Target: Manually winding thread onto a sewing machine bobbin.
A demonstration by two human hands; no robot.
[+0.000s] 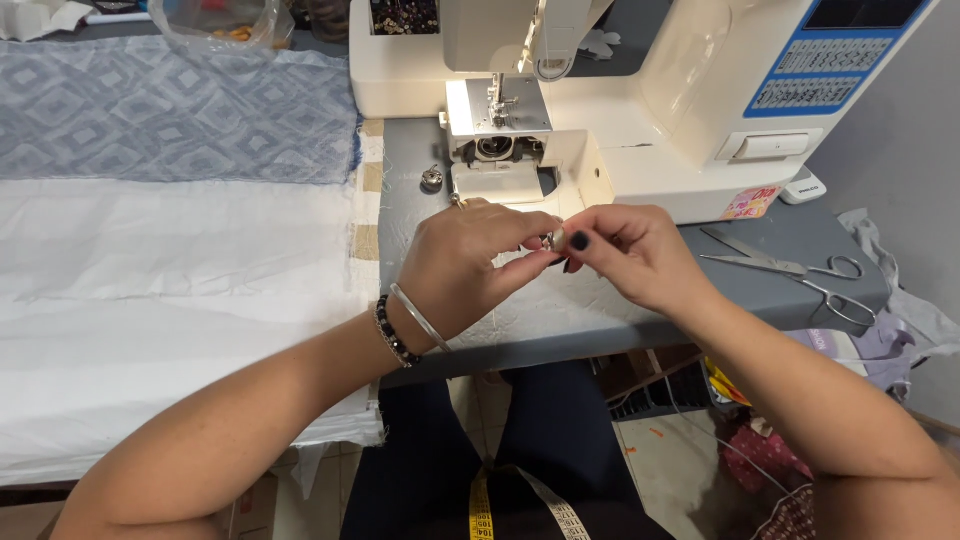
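The cream sewing machine (640, 110) stands at twelve o'clock from the hands, its needle plate (497, 150) open over the bobbin well; white cloth (170, 270) spreads toward nine o'clock and scissors (800, 272) lie at three; the left hand (465, 265) and right hand (630, 250) meet fingertip to fingertip just below the plate; between them sits a small metal bobbin part (551, 240), pinched narrowly from both sides, equally near each hand; its long axis cannot be told; a second round metal piece (431, 179) rests at eleven o'clock.
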